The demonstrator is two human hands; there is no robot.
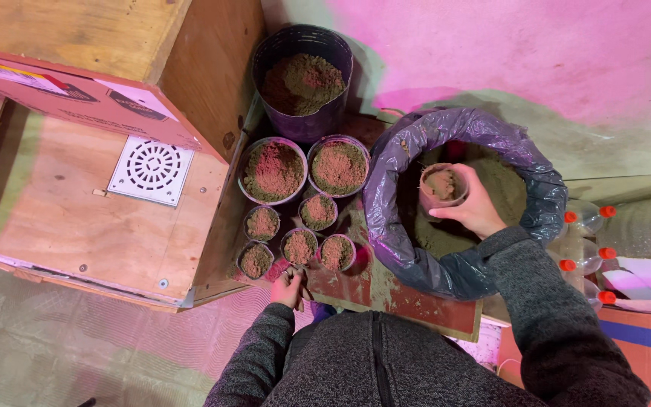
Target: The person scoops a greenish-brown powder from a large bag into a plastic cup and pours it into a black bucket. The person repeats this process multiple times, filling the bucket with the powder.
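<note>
My right hand [478,209] grips a small round pot [441,185] partly filled with soil, holding it inside a large dark plastic sack of soil [393,211]. My left hand [291,287] is low near my body, fingers curled at the near edge of a cluster of small soil-filled pots [300,246]; whether it holds anything is unclear. Two wider soil-filled pots [273,170] [339,166] stand behind the small ones. A tall dark pot of soil [303,81] stands furthest back.
A wooden crate [99,196] with a white round-grilled drain cover [151,169] sits to the left. Clear bottles with red caps [585,252] lie at the right. The pots rest on a reddish board [401,298] dusted with soil. A pink-lit wall is behind.
</note>
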